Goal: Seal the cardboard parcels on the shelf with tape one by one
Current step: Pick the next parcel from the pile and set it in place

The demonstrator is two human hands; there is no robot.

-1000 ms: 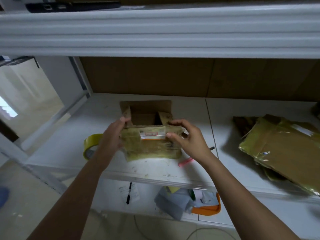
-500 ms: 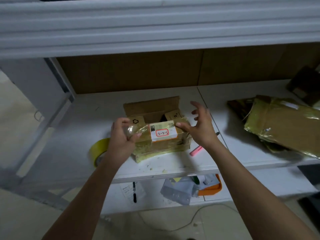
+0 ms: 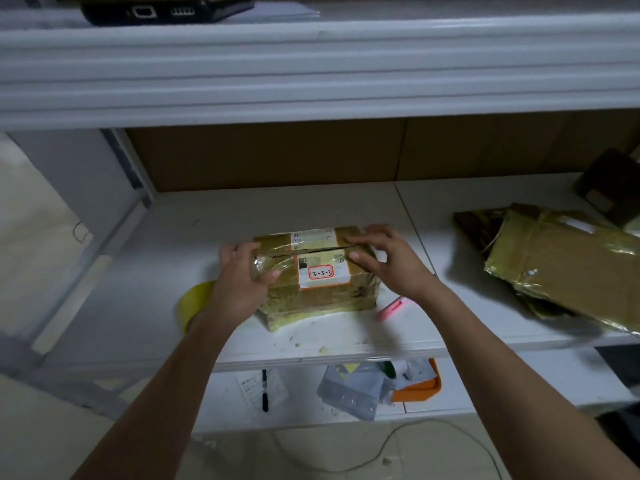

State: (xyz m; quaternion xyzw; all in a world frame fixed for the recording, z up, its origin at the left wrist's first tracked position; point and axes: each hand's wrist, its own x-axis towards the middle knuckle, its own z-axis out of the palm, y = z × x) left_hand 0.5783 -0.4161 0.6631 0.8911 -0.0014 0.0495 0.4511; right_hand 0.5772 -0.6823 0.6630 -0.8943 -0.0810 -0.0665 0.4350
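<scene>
Your left hand (image 3: 239, 275) grips the left end of the cardboard box (image 3: 322, 289), thumb curled over its taped top. Your right hand (image 3: 388, 261) presses the closed flaps down at the right end with bent fingers. The box sits on the white shelf (image 3: 145, 271), a yellow tape roll (image 3: 194, 299) just left of it and a pink pen (image 3: 391, 308) at its right.

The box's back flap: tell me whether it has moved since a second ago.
Yes. The back flap stood upright against the brown back panel; now it lies folded down forward onto the box, meeting the front flap.
</scene>
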